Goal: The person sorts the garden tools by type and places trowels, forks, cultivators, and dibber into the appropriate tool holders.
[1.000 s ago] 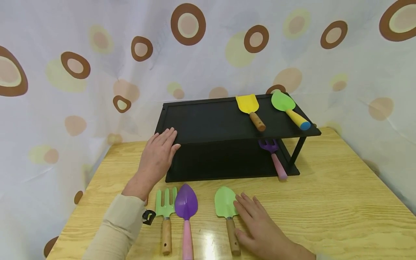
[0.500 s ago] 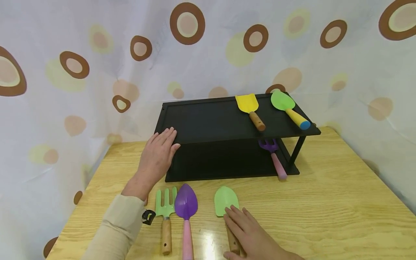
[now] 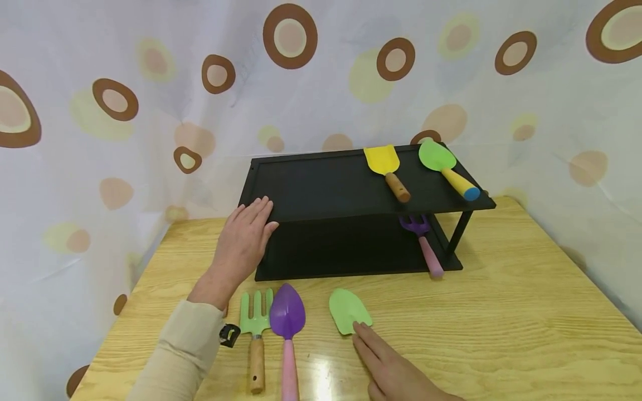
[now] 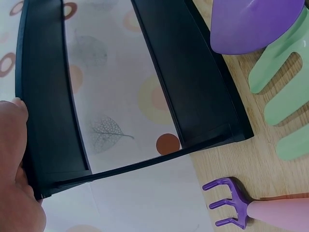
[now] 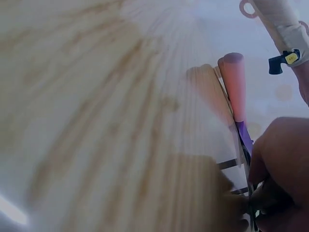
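Note:
My left hand (image 3: pixel 242 239) rests with straight fingers on the left front corner of a black two-tier shelf (image 3: pixel 311 189); its thumb lies by the front edge. At the front of the table, my right hand (image 3: pixel 393 365) grips the handle of a light green trowel (image 3: pixel 347 309). The blade shows past the fingertips, while the handle is hidden under the hand. In the right wrist view the fingers of the right hand (image 5: pixel 282 169) are curled in, dark and partly cut off. Left of this trowel lie a purple trowel (image 3: pixel 287 312) with a pink handle and a green hand fork (image 3: pixel 257 317).
On the shelf's top lie a yellow shovel (image 3: pixel 383 160) and a green scoop (image 3: pixel 437 156). A purple fork (image 3: pixel 430 256) sits on the lower tier, its pink handle over the front edge. Another small purple rake (image 4: pixel 236 205) lies beside the shelf's left end.
My right hand has moved left from beside the light green trowel onto its handle. The blade has turned slightly, its tip pointing more to the left. My left hand has stayed put.

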Demonstrator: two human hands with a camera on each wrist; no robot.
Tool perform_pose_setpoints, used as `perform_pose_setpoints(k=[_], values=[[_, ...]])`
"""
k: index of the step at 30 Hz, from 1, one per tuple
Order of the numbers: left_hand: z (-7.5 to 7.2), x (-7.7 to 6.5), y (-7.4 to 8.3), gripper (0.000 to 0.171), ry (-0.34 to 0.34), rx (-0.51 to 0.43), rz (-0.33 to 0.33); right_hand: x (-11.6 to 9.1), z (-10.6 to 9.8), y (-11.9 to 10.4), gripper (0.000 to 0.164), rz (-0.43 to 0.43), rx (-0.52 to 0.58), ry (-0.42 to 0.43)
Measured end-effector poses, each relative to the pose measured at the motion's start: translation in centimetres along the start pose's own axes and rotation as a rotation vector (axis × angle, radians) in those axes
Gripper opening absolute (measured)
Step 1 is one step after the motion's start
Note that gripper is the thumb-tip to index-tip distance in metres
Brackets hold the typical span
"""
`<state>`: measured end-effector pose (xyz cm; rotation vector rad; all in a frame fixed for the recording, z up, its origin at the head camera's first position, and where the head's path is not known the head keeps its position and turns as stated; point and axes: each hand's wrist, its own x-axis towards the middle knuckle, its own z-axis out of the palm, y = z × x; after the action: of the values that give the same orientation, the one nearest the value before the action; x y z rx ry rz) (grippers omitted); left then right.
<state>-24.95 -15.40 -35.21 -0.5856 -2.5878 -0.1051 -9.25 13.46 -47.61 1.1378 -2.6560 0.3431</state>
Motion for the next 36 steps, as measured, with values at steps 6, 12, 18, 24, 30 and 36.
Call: perform_pose_setpoints(k=[6, 12, 18, 24, 30, 36], values=[[0.2, -0.1, 0.0, 0.05, 0.008, -0.004, -0.002, 0.0, 0.3, 0.3, 0.054, -0.024, -0.042, 0.03], [0.2, -0.1, -0.1, 0.049, 0.0, -0.004, -0.003, 0.2, 0.2, 0.3, 0.061, -0.013, 0.017, 0.075], [0.2, -0.2, 0.0, 0.05, -0.004, 0.0, -0.011, 0.1, -0.1, 0.7, 0.058, 0.007, 0.057, 0.052], [0.2, 0.0, 0.0, 0.05, 0.023, -0.008, 0.001, 0.2, -0.6, 0.9, 0.055, 0.041, 0.063, 0.004], [0.2, -0.1, 0.0, 0.049, 0.015, -0.012, -0.007, 0.4, -1.3, 1.0, 0.048, 0.07, 0.063, -0.029], [0.1, -0.2, -0.1, 0.049, 0.028, -0.017, -0.003, 0.5, -2.1, 1.3, 0.05, 0.038, 0.039, -0.005]])
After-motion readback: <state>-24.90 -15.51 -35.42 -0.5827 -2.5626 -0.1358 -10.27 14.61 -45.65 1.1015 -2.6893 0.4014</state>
